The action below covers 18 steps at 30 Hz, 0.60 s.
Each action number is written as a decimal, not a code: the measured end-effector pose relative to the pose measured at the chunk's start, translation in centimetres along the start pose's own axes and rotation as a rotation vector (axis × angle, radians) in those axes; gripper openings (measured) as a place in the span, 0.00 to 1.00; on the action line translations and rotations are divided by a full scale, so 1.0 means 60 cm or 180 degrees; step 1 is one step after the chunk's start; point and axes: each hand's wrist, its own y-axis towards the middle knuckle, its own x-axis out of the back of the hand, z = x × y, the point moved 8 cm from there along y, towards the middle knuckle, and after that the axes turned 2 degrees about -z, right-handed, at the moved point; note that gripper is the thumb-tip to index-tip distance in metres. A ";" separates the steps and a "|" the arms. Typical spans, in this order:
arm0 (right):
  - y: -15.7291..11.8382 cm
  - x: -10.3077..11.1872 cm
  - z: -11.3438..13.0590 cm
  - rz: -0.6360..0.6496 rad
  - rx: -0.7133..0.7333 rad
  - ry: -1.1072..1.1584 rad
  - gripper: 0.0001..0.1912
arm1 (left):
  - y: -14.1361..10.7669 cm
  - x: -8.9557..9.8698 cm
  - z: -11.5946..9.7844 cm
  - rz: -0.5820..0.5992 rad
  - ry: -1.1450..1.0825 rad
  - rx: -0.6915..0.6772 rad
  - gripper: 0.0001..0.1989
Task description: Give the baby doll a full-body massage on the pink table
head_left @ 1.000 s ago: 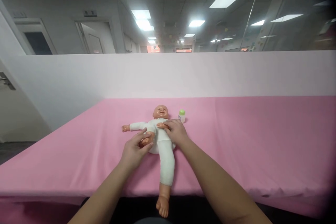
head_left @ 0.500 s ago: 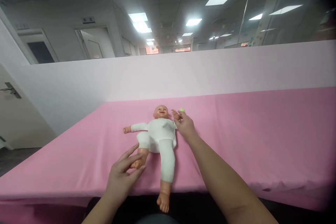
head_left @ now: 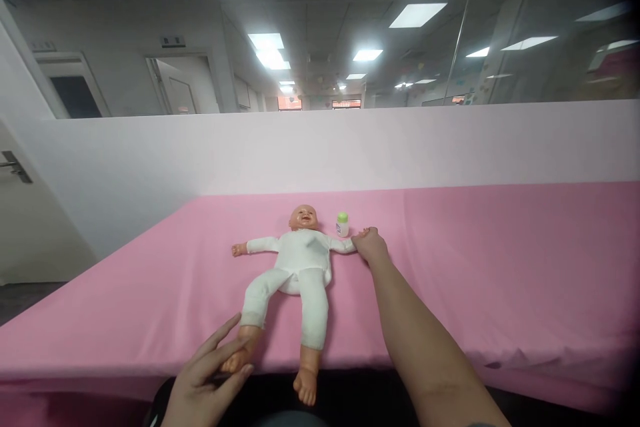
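Doll (head_left: 301,257) lies face-up on pink cloth (head_left: 475,273), head (head_left: 303,217) at twelve o'clock; left hand (head_left: 203,377) curls round its foot (head_left: 233,363) at seven, right hand (head_left: 371,247) grips its arm (head_left: 343,245) at three, seemingly to hold both limbs outstretched.

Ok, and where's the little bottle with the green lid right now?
In the head view, the bottle stands on the pink sheet, right of the doll's head, just beyond its outstretched arm and left of the right hand.
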 end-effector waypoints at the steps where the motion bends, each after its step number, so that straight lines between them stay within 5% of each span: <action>1: -0.002 0.001 0.005 -0.0059 0.0084 0.0046 0.33 | 0.008 -0.002 -0.004 0.0016 -0.0080 0.0024 0.16; 6: -0.048 -0.009 0.080 -0.0355 0.1267 0.0630 0.31 | 0.083 -0.009 -0.035 -0.0013 -0.0183 0.0062 0.19; 11: -0.143 -0.072 0.169 0.0079 0.2721 0.0268 0.15 | 0.173 -0.045 -0.042 -0.0122 -0.0282 0.0163 0.21; 18: -0.177 -0.104 0.183 0.0380 0.3086 -0.0134 0.07 | 0.236 -0.134 -0.026 0.0150 -0.0404 0.0261 0.20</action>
